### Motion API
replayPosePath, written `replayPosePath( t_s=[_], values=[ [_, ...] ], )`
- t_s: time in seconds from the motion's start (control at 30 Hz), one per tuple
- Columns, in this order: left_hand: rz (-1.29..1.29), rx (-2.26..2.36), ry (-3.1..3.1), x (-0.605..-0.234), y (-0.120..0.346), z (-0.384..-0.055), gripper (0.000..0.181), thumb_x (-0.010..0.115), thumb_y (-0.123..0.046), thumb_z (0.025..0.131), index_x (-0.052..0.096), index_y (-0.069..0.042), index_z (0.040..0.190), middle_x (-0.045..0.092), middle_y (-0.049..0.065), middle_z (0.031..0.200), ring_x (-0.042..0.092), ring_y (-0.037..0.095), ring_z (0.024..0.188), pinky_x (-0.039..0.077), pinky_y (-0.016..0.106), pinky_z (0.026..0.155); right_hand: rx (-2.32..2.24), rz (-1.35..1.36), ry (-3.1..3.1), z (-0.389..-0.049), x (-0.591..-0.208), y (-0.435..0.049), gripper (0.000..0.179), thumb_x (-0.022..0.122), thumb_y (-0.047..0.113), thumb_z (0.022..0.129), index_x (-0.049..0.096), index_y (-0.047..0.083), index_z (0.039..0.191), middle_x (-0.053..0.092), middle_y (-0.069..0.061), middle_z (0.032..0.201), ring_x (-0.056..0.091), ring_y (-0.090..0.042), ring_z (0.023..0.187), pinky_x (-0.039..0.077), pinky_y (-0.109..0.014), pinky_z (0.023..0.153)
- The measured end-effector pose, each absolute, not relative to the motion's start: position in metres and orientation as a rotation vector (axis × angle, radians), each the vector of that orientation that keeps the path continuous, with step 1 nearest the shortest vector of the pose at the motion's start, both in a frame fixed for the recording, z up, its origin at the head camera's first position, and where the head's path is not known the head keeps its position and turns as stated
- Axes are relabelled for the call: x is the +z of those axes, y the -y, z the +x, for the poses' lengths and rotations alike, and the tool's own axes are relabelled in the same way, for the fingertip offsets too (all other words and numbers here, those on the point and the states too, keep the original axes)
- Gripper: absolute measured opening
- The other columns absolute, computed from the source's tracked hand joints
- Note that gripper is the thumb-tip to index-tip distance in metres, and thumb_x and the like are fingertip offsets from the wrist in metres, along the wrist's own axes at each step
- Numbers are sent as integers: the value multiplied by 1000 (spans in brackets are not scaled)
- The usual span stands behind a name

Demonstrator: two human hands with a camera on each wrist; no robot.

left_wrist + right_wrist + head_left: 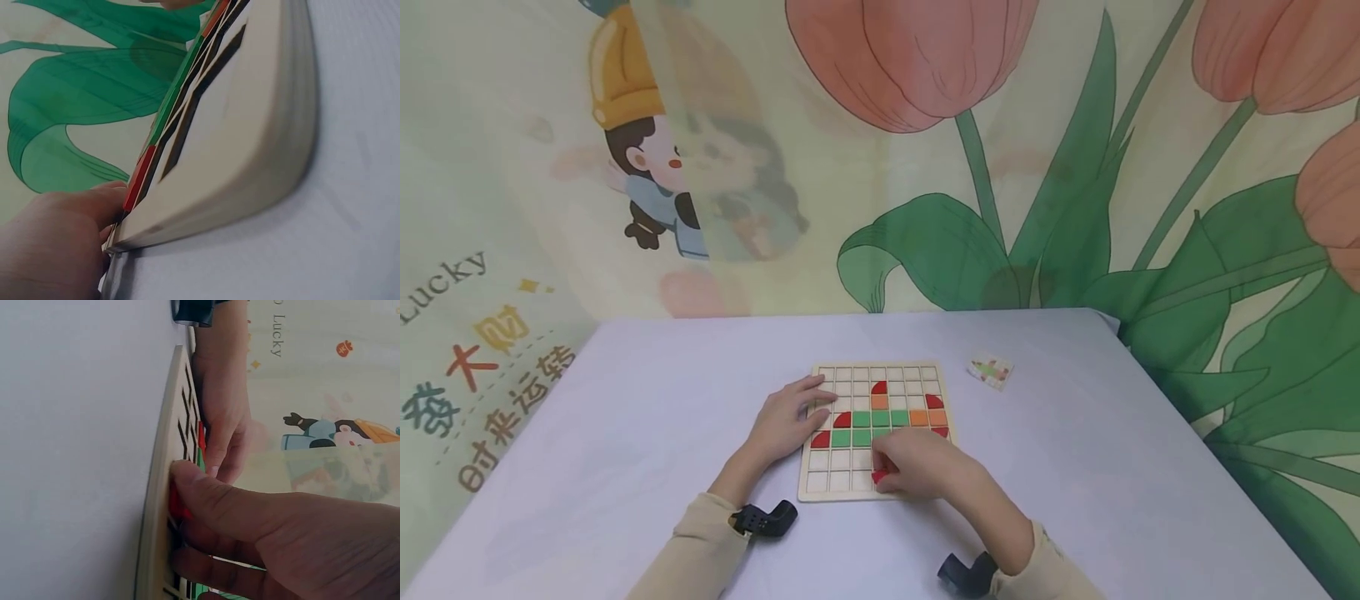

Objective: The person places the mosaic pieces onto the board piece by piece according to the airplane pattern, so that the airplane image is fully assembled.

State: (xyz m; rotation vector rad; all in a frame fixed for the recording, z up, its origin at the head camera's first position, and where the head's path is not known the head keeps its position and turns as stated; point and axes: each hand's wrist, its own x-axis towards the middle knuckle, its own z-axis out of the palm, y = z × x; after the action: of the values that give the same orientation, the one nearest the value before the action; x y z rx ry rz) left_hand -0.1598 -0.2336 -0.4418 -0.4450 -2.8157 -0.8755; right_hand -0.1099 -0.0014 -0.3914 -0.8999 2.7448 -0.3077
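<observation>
A wooden grid board (827,497) lies on the table with coloured pieces set in its cells. Green squares (861,419) fill the middle rows, orange squares (917,417) sit at the right and upper middle, and red rounded pieces (821,439) stand around them. My left hand (784,419) rests at the board's left edge, its fingers reaching onto the grid. Over the lower middle cells, my right hand (919,462) pinches a red piece (179,503) between thumb and fingers, right at the board's surface. That hand covers some lower right cells.
To the board's upper right lies a small card (992,372) printed with a coloured pattern. A white cloth covers the table (662,400). Black wrist cameras (765,521) are strapped to both wrists. Behind the table hangs a printed backdrop (910,167) with tulips.
</observation>
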Motion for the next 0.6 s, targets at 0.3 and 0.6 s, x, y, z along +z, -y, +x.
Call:
replayPosePath(
  t_s=[0.3, 0.6],
  values=[
    [-466, -859, 2806, -446, 230, -166, 27, 60, -28, 90, 67, -22, 116, 48, 5, 145, 39, 31, 137, 28, 61, 108, -195, -951, -2858, -107, -396, 0, 23, 77, 31, 79, 57, 23, 72, 49, 15, 60, 44, -3, 57, 38, -17, 53],
    [-425, -863, 2795, -449, 228, -166, 26, 61, -27, 89, 68, -23, 114, 49, 5, 144, 41, 32, 136, 29, 61, 107, -92, -1005, -2939, -108, -403, 1, 29, 78, 34, 77, 54, 24, 65, 45, 15, 56, 42, -4, 55, 33, -19, 50]
  ],
)
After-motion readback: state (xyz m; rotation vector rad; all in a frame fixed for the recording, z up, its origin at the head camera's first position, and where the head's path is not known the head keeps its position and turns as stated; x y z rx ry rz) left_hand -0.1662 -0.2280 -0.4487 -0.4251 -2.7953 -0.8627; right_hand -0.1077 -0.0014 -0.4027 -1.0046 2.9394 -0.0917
